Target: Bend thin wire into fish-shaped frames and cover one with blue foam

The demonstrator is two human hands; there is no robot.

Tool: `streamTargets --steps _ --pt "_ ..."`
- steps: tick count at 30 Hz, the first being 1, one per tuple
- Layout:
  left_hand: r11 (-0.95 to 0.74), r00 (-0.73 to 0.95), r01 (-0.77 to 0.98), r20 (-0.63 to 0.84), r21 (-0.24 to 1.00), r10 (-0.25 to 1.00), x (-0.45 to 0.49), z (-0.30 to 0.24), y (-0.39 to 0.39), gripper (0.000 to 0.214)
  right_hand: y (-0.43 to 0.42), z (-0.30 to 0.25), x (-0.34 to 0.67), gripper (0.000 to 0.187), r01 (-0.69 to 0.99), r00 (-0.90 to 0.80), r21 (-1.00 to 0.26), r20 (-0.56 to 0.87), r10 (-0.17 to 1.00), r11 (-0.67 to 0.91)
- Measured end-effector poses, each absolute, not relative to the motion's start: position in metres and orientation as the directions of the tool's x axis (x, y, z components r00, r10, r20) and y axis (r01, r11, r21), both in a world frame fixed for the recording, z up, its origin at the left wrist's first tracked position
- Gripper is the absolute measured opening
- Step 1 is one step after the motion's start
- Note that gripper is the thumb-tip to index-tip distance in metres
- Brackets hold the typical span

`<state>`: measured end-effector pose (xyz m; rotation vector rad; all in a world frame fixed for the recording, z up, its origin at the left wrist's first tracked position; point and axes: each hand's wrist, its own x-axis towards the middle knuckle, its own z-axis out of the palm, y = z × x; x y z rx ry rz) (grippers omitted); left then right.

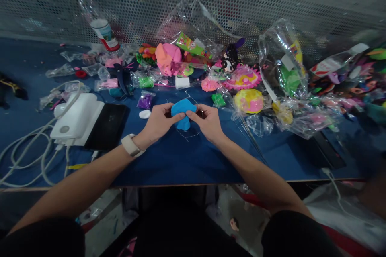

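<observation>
A lump of blue clay (pixel 182 108) is held over the blue table (pixel 181 160) between both of my hands. My left hand (pixel 159 122) pinches its left side, thumb across the front. My right hand (pixel 208 121) grips its right side with curled fingers. A thin clear wrapper lies under the clay. A white watch (pixel 131 145) sits on my left wrist.
Behind the hands lie many clay pieces and clear bags: a pink and orange lump (pixel 168 57), a pink-yellow disc (pixel 249 100), a purple packet (pixel 145 100). A white charger (pixel 76 118) with cables and a black phone (pixel 106 125) sit left. A bottle (pixel 101 26) leans on the mesh wall.
</observation>
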<state>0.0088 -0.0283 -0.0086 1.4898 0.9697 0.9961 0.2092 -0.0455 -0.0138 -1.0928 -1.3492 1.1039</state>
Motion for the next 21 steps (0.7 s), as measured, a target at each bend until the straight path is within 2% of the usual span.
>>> streamTargets --steps 3,7,16,21 --pt "-0.168 0.289 0.113 0.129 0.979 0.949 0.0068 -0.0098 -0.0263 0.038 -0.0457 -0.0128 0.2086 0.047 0.019 -0.107 -0.989 0.145 0.984 0.148" --pt "-0.189 0.225 0.067 0.170 0.980 0.960 0.0060 -0.0124 -0.0237 0.036 -0.0459 -0.0132 0.2073 0.050 0.001 -0.145 -0.991 0.130 0.981 0.132" --pt "-0.075 0.286 -0.089 0.097 0.993 0.953 0.0125 -0.0131 -0.0264 0.043 -0.0450 -0.0182 0.2052 0.048 -0.077 -0.083 -0.986 0.151 0.985 0.144" --pt "-0.114 0.288 -0.014 0.113 0.993 0.951 0.0082 -0.0172 -0.0245 0.038 -0.0446 -0.0225 0.2059 0.045 -0.138 -0.129 -0.981 0.157 0.979 0.139"
